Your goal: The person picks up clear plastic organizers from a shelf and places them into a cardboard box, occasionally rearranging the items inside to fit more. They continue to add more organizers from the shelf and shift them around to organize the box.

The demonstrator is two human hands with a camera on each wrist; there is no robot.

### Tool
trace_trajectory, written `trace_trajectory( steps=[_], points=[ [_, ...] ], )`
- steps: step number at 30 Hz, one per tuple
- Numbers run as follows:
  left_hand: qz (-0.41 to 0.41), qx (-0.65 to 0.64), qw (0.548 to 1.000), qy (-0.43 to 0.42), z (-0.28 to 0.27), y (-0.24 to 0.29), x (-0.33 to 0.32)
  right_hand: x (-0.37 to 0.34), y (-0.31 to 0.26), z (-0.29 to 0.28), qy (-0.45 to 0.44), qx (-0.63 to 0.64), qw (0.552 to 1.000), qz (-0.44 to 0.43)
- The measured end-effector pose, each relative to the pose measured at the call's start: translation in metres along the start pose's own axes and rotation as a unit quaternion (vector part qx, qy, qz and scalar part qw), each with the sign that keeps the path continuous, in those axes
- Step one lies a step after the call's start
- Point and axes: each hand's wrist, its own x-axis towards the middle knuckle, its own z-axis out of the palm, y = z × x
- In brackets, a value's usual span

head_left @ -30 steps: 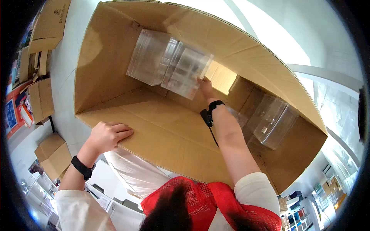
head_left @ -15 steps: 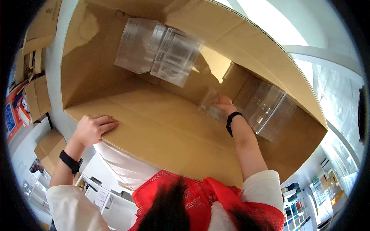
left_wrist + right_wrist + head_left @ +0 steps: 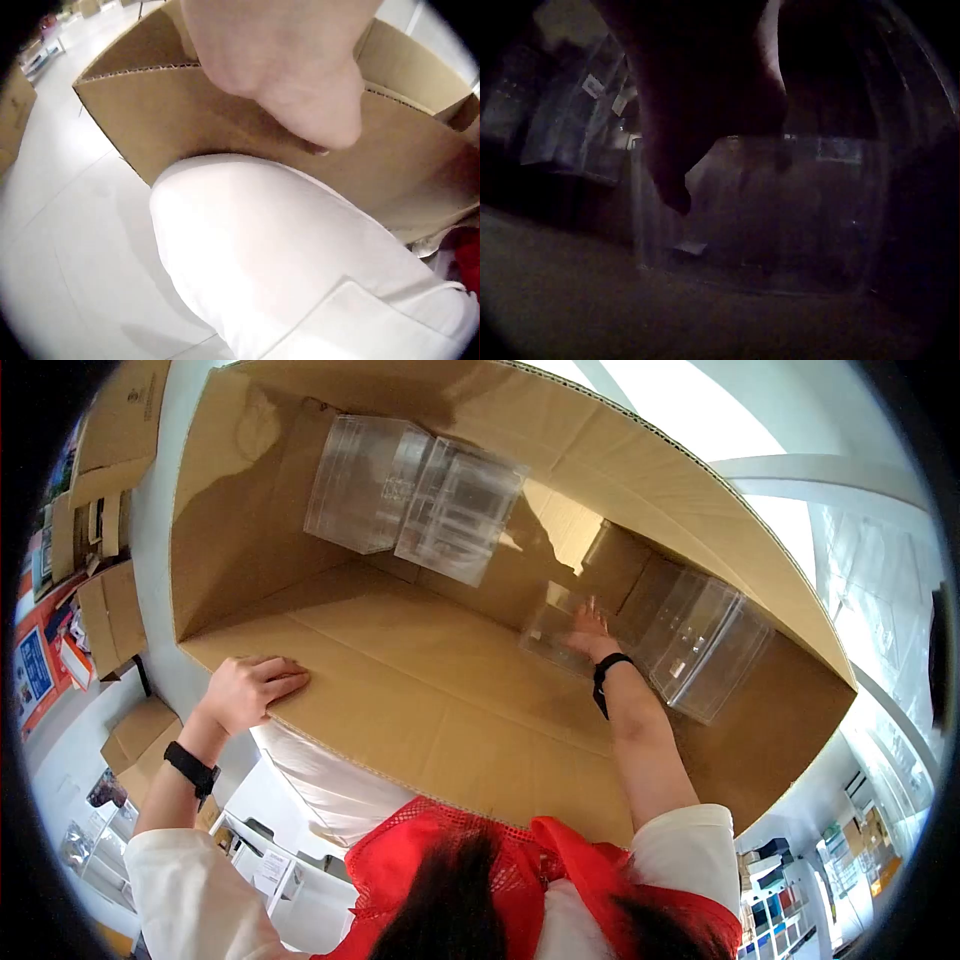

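Note:
My left hand (image 3: 255,690) grips the near edge of a large cardboard box (image 3: 400,690); in the left wrist view the hand (image 3: 285,67) lies over the edge, against the outer wall. Deep inside the box, my right hand (image 3: 595,632) has its fingers spread at a clear plastic container (image 3: 545,640). The dark right wrist view shows the hand (image 3: 705,97) over the clear container (image 3: 780,232), fingers extended; contact is hard to tell. Two clear containers, one (image 3: 360,485) beside another (image 3: 460,510), stand at the box's left, and more clear containers (image 3: 700,645) at its right.
Cardboard walls surround the right arm, the far wall (image 3: 600,450) rising highest. White trousers (image 3: 277,247) press near the box's outer side. Other cardboard boxes (image 3: 115,615) stand at the left, and white shelving (image 3: 280,880) is at lower left.
My right hand has left the left-side containers and moved right to the middle one, its fingers now spreading. The left hand stays on the box edge while the head view has shifted slightly.

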Motion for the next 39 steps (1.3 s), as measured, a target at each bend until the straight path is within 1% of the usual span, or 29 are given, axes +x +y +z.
trace_trajectory(
  steps=[1,2,4,7,10,13,16,19,22,25,29,31,34,35,36,37,38,39],
  points=[
    [0.006,0.004,1.000,-0.007,-0.001,-0.001,-0.001,0.000,0.006,0.004,-0.001,0.013,1.000,-0.011],
    [0.012,0.008,1.000,-0.013,-0.001,0.000,0.000,-0.003,0.008,0.006,0.008,-0.001,1.000,-0.015],
    [-0.004,-0.008,1.000,-0.006,-0.002,0.002,0.001,-0.009,0.006,0.009,0.028,-0.029,0.999,-0.026],
    [-0.018,-0.016,1.000,-0.011,-0.002,0.001,0.001,-0.026,0.003,0.003,0.024,-0.048,0.998,-0.028],
    [-0.017,-0.023,0.999,-0.015,-0.002,-0.001,0.001,-0.045,-0.002,0.002,0.056,-0.022,0.998,-0.030],
    [-0.026,-0.028,0.999,-0.020,-0.002,-0.001,0.000,-0.058,-0.015,0.003,0.054,-0.073,0.996,-0.006],
    [-0.019,-0.035,0.999,-0.013,0.000,-0.001,0.001,-0.062,-0.018,-0.003,0.017,-0.108,0.994,0.000],
    [-0.021,-0.028,0.999,-0.015,-0.002,0.001,0.002,-0.052,-0.013,-0.005,0.025,-0.051,0.998,0.018],
    [-0.026,-0.016,0.999,-0.026,-0.006,0.003,0.003,-0.056,-0.005,-0.007,0.092,-0.030,0.995,0.005],
    [-0.025,-0.013,0.999,-0.022,-0.005,0.003,0.002,-0.055,-0.005,-0.008,0.125,-0.058,0.990,0.004],
    [-0.019,-0.028,0.999,-0.006,-0.002,0.002,0.002,-0.051,-0.016,-0.022,0.042,-0.042,0.998,0.010],
    [-0.021,-0.018,0.999,-0.021,-0.004,0.001,0.002,-0.046,-0.015,-0.028,-0.001,-0.035,0.999,0.015],
    [-0.025,-0.023,0.999,-0.031,-0.005,0.000,0.003,-0.054,-0.017,-0.025,0.021,-0.033,0.999,0.018],
    [-0.025,-0.029,0.999,-0.034,-0.005,0.000,0.003,-0.049,-0.015,-0.007,0.073,-0.077,0.994,0.001],
    [-0.025,-0.031,0.999,-0.033,-0.006,0.000,0.004,-0.040,-0.011,0.026,0.124,-0.121,0.985,-0.015],
    [-0.025,-0.033,0.999,-0.030,-0.007,0.000,0.004,-0.040,-0.006,0.048,0.176,-0.166,0.970,-0.030],
    [-0.025,-0.034,0.999,-0.025,-0.008,0.000,0.005,-0.067,-0.010,0.047,0.140,-0.145,0.974,-0.103],
    [-0.026,-0.036,0.999,-0.027,-0.008,0.000,0.006,-0.058,-0.007,0.069,0.214,-0.172,0.955,-0.113]
  ],
)
